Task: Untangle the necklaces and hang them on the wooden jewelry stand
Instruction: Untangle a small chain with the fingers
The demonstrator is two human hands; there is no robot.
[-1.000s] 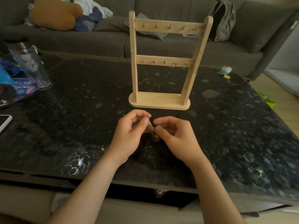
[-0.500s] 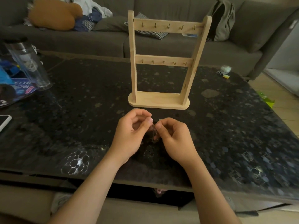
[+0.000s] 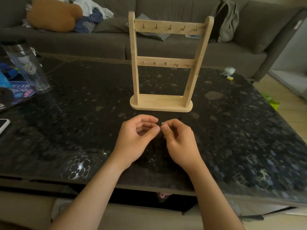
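Observation:
The wooden jewelry stand (image 3: 167, 63) stands upright in the middle of the dark table, two crossbars with small hooks, all bare. Just in front of its base, my left hand (image 3: 137, 140) and my right hand (image 3: 179, 141) meet fingertip to fingertip above the table. Both pinch a thin necklace (image 3: 160, 125), of which only a tiny glint shows between the fingertips. The rest of the chain is lost against the dark tabletop below the hands.
A clear plastic cup (image 3: 28, 67) and blue packaging (image 3: 15, 90) sit at the table's left, with a phone (image 3: 3, 125) at the left edge. Small items (image 3: 228, 72) lie at the far right corner. A grey sofa (image 3: 99, 42) runs behind the table.
My two hands have drawn closer together, so the fingertips now touch. The dangling bit of chain seen earlier between them is no longer visible.

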